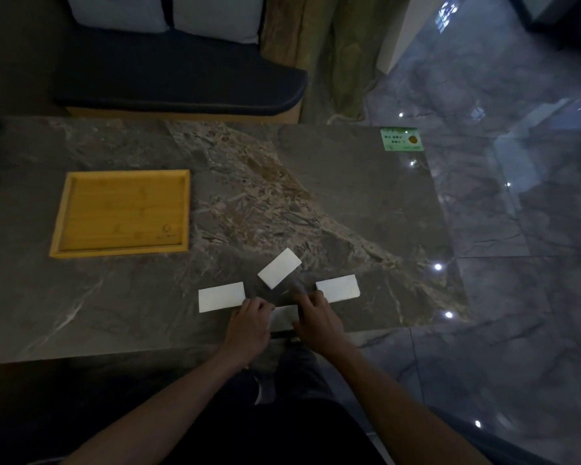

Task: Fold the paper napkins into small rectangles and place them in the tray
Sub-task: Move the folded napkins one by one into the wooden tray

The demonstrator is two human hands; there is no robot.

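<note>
Tray (61,226): bare, on the desk (366,196), far left.
Left napkin (221,296): folded, thin, limp; take by an edge.
Left hand (249,325): grip curled, pinching the centre napkin (283,317).
Right hand (316,322): grip likewise pinching it.
Other folded napkins: upper (279,268), right (338,287).

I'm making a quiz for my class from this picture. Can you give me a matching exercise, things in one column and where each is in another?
Things:
1. wooden tray
2. green card
3. tilted napkin
4. napkin being folded

Places:
A. far right corner of the table
B. between the left hand and right hand
C. left part of the table, nothing in it
D. beyond the hands, between two flat folded napkins

Pairs: 1-C, 2-A, 3-D, 4-B
</note>
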